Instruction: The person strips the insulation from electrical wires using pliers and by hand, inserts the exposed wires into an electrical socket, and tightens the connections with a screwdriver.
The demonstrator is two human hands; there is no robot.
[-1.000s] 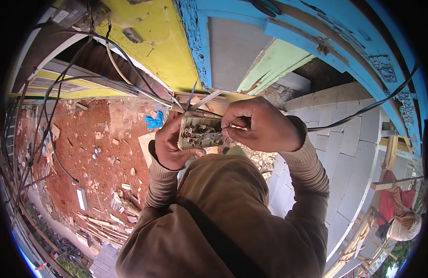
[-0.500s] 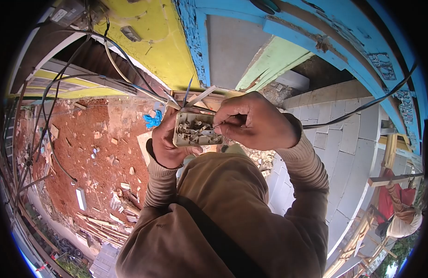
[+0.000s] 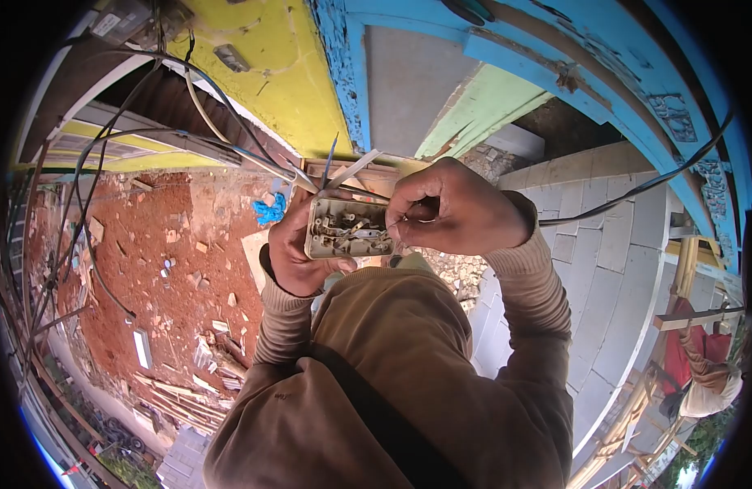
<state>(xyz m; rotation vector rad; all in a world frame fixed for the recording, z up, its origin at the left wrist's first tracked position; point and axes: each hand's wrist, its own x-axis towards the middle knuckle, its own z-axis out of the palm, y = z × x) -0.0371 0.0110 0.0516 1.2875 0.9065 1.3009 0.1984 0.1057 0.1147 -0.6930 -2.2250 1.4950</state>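
My left hand (image 3: 291,254) grips an opened electrical socket housing (image 3: 349,249) by its left side, thumb along the lower edge. The housing is a small cream rectangular box, its inside facing me, with metal contact strips (image 3: 353,231) and posts showing. At its right edge my right hand (image 3: 467,213) is closed, thumb and forefinger pinched together. Whatever lies between those fingertips is too small or hidden to make out. A pale cable (image 3: 266,165) and a dark cable (image 3: 628,197) run close to the hands.
Black cables (image 3: 107,138) hang on the left near a yellow wall (image 3: 262,73). Red soil (image 3: 148,244) with rubble and wood scraps lies below. Grey blocks (image 3: 608,244) form a wall at right. A blue frame (image 3: 539,65) stands ahead. Another person (image 3: 706,375) is at far right.
My right hand has shifted slightly right, its pinched fingertips moving from over the contacts to the housing's right edge. My left hand holds the housing almost unchanged.
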